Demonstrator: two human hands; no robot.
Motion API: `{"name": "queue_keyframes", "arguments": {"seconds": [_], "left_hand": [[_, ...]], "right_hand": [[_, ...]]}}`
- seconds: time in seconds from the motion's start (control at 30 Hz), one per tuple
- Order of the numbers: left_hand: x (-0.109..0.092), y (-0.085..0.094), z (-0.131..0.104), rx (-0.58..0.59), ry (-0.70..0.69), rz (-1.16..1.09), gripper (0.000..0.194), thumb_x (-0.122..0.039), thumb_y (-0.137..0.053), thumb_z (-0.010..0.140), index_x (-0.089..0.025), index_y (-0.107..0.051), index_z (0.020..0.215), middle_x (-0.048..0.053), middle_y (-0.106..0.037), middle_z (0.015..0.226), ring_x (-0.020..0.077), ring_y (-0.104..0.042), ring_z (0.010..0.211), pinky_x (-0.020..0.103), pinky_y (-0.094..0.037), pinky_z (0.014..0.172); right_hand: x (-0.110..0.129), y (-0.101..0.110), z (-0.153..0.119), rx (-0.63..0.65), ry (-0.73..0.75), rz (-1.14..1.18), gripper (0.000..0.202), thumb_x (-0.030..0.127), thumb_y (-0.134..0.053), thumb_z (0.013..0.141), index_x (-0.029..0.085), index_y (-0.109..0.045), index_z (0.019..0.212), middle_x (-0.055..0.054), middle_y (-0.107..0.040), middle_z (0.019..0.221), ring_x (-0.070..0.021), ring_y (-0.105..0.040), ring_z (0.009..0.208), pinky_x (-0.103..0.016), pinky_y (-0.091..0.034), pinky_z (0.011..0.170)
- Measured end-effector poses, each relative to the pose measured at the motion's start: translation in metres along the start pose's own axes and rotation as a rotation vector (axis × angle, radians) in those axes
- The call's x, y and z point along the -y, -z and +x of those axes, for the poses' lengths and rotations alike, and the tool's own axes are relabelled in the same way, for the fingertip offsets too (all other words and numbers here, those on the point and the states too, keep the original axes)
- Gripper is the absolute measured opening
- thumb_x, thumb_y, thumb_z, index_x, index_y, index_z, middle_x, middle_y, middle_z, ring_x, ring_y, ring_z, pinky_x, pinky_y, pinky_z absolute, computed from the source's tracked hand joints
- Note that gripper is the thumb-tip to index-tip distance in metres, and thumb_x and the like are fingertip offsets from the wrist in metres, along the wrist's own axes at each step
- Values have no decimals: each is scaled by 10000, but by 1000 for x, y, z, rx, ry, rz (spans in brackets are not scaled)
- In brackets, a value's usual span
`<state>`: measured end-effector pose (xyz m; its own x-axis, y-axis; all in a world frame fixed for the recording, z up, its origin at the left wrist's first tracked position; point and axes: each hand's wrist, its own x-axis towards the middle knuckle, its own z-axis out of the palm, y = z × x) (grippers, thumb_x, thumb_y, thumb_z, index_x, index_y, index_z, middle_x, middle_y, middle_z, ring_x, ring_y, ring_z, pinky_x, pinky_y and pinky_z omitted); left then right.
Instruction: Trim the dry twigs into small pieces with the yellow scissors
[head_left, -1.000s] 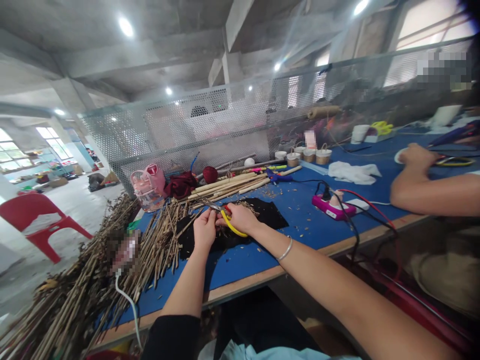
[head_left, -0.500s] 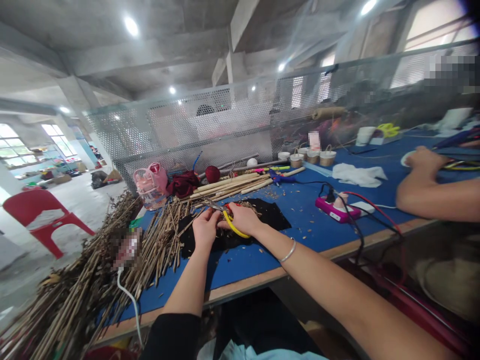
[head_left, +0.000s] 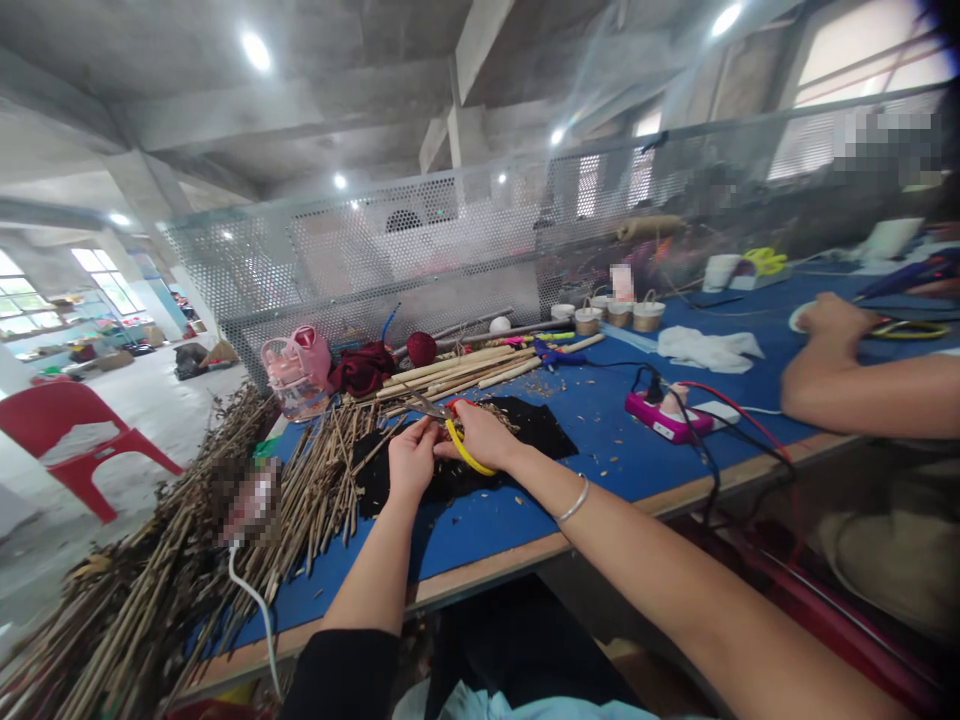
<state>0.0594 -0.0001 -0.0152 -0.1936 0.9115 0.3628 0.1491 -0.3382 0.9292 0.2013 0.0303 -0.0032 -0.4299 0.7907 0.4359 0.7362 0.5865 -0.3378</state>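
held shears (head_left: 463,447): 1 | bracelet (head_left: 577,504): 1 | magenta power strip (head_left: 667,418): 1 | red ball (head_left: 421,349): 1 | white ball (head_left: 500,325): 1

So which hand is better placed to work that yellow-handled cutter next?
Probably the right: the right hand grips the yellow-handled cutter, while the left hand is close beside the blades.

Bright ceiling lamps (head_left: 256,51), hazy glare, stretched edges
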Motion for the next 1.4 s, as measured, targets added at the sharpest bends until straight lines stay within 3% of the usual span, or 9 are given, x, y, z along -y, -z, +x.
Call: {"name": "queue_keyframes", "arguments": {"seconds": [0.23, 0.5, 0.7, 1.03, 1.2, 1.4], "left_hand": [[0, 0, -1, -17, 0, 22, 290, -351, -586, 717, -144, -701, 885, 59, -697, 764, 184, -622, 725, 267, -489, 640], [-8, 1, -4, -12, -22, 102, 283, -360, -524, 763, -158, -694, 867, 35, -689, 729, 132, -578, 591, 205, -425, 518], [-8, 1, -3, -11, 33, 71, 349, -372, -508, 771, -163, -648, 1012, 35, -685, 734, 100, -513, 481, 191, -383, 436], [-5, 1, -3, 35, -51, 64, 281, -357, -500, 778, -132, -668, 787, 56, -673, 722, 134, -578, 583, 216, -444, 527], [-2, 0, -3, 72, 11, -2, 319, -383, -489, 784, -116, -655, 838, 58, -670, 723, 112, -538, 492, 214, -436, 457], [2, 0, -1, 22, -16, 44, 320, -382, -488, 785, -136, -662, 894, 65, -691, 806, 153, -615, 645, 235, -479, 573]], "right_hand": [[1, -2, -1, 22, -74, 9, 564, 678, -512, 676, 187, -444, 946, -51, -622, 795, -208, -606, 734, -249, -334, 583], [4, 1, 0, 50, -138, -59, 581, 720, -478, 662, 204, -491, 927, -62, -647, 807, -220, -623, 765, -242, -349, 581], [2, 0, 2, 70, -154, -90, 538, 704, -438, 707, 205, -516, 892, -70, -655, 802, -218, -625, 774, -243, -363, 595], [2, 0, 0, -7, -30, -77, 622, 718, -512, 631, 169, -457, 918, -95, -625, 876, -233, -606, 819, -271, -371, 634], [0, -1, 0, 12, -38, -15, 572, 697, -480, 681, 184, -441, 931, -58, -626, 827, -211, -611, 767, -253, -345, 598], [3, -3, 0, 44, -106, -60, 555, 699, -479, 684, 195, -463, 916, -55, -638, 793, -213, -618, 758, -247, -334, 587]]}}
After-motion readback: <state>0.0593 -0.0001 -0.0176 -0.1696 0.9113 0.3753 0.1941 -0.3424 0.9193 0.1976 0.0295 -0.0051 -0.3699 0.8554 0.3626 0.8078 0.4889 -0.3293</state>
